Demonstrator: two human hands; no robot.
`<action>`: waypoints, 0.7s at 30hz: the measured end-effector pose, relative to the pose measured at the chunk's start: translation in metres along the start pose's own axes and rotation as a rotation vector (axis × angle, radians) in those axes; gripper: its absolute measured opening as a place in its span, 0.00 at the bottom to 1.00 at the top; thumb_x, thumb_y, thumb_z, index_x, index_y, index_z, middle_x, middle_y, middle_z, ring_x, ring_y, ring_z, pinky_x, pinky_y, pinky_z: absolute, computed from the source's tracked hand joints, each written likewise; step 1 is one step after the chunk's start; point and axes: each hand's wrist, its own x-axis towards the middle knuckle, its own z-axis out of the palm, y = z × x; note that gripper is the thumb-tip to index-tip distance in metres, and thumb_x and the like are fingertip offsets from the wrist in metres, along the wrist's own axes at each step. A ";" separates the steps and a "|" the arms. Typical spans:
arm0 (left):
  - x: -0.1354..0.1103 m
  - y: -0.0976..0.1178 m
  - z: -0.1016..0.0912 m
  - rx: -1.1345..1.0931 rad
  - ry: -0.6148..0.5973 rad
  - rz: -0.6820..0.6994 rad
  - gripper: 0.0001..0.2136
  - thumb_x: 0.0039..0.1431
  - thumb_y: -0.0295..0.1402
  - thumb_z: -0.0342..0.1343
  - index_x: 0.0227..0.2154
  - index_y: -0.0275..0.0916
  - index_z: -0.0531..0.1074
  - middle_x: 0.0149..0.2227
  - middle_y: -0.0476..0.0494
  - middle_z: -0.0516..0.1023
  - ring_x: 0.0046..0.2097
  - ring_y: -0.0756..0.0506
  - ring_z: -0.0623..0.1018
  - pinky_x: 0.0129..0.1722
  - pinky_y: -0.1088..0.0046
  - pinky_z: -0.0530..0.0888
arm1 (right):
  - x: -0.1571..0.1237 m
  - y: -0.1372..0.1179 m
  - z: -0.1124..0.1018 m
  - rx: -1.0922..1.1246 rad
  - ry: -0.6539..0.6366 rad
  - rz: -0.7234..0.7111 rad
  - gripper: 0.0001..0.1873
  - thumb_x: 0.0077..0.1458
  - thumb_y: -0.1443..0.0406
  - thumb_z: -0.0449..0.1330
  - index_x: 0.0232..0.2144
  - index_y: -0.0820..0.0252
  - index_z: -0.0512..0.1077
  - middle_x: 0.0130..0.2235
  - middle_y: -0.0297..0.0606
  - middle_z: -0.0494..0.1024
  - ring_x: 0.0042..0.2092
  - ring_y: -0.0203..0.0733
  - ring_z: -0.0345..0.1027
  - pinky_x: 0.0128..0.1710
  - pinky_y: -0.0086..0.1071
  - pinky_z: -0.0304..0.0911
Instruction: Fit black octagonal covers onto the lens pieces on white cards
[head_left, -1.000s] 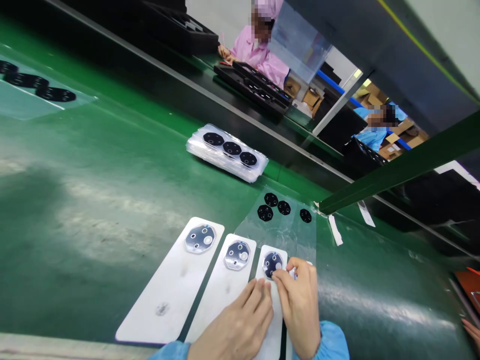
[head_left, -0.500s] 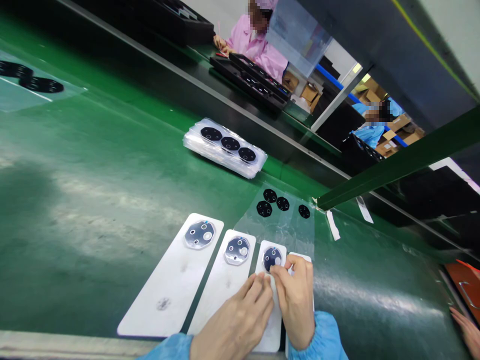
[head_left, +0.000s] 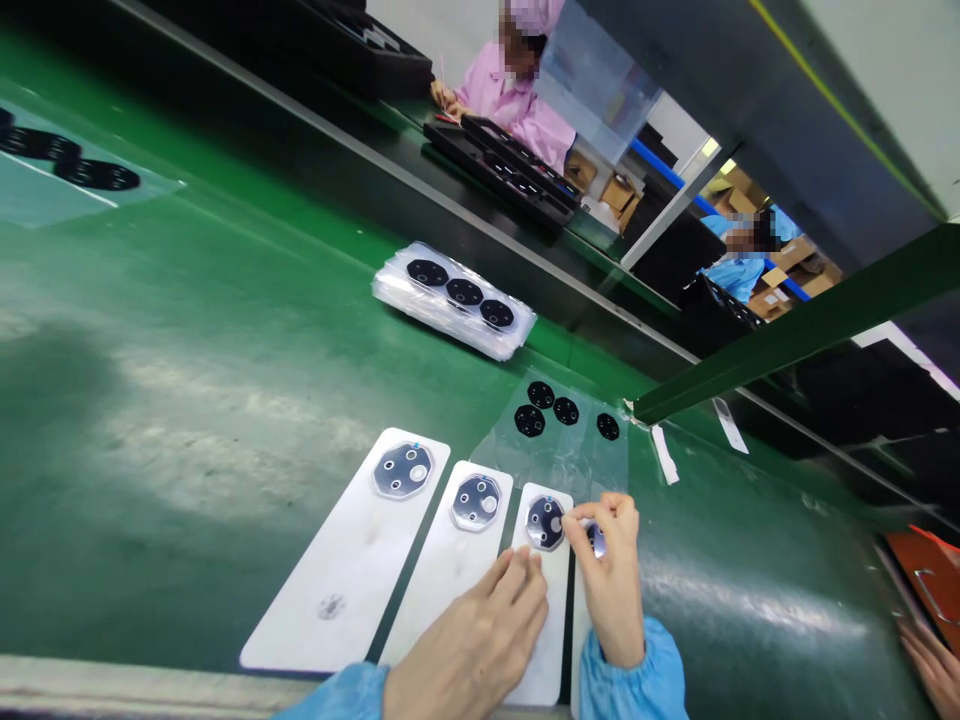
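Observation:
Several white phone back covers lie side by side on the green belt, each with a round dark camera ring near its far end. My left hand (head_left: 472, 650) rests flat on the third cover (head_left: 546, 620), fingers stretched out just below its camera ring (head_left: 545, 523). My right hand (head_left: 611, 585) is curled over the fourth cover (head_left: 576, 640), thumb and forefinger pinched beside that ring. What the pinch holds is too small to make out. The first cover (head_left: 352, 560) and second cover (head_left: 450, 580) lie untouched to the left.
A clear film sheet (head_left: 562, 450) carrying black octagonal stickers lies just beyond the covers. A stack of clear sheets (head_left: 454, 300) sits farther up the belt. Black trays (head_left: 510, 175) and two other workers are behind the rail. Another person's fingers (head_left: 934, 665) show at the right edge.
My right hand has shifted slightly right and lifted off the third cover's camera ring, which now shows fully. My left hand has stayed flat in place.

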 end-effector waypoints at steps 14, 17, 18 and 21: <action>0.003 -0.002 0.000 -0.033 -0.036 -0.027 0.14 0.52 0.19 0.44 0.39 0.32 0.70 0.40 0.41 0.74 0.44 0.44 0.73 0.47 0.66 0.65 | 0.012 -0.011 0.009 -0.158 -0.003 -0.209 0.10 0.58 0.71 0.52 0.29 0.56 0.71 0.35 0.36 0.59 0.37 0.43 0.55 0.37 0.37 0.55; 0.004 -0.001 0.000 -0.060 -0.014 -0.055 0.13 0.52 0.19 0.44 0.37 0.33 0.70 0.37 0.42 0.75 0.42 0.44 0.73 0.45 0.67 0.66 | 0.002 -0.011 0.011 -0.175 -0.032 -0.226 0.11 0.58 0.72 0.51 0.29 0.56 0.70 0.34 0.36 0.59 0.37 0.42 0.55 0.35 0.36 0.55; 0.004 -0.001 0.001 -0.062 -0.018 -0.062 0.13 0.53 0.19 0.44 0.37 0.33 0.70 0.38 0.42 0.75 0.42 0.44 0.73 0.46 0.67 0.66 | -0.001 -0.010 0.009 -0.161 -0.052 -0.222 0.11 0.57 0.73 0.51 0.29 0.56 0.70 0.34 0.36 0.59 0.37 0.43 0.55 0.35 0.36 0.55; 0.004 -0.001 0.001 -0.061 -0.028 -0.056 0.13 0.54 0.20 0.43 0.37 0.32 0.70 0.39 0.41 0.75 0.42 0.44 0.73 0.47 0.67 0.65 | -0.006 -0.007 0.001 -0.099 -0.096 -0.187 0.09 0.57 0.72 0.53 0.29 0.55 0.71 0.34 0.35 0.59 0.38 0.43 0.56 0.37 0.38 0.56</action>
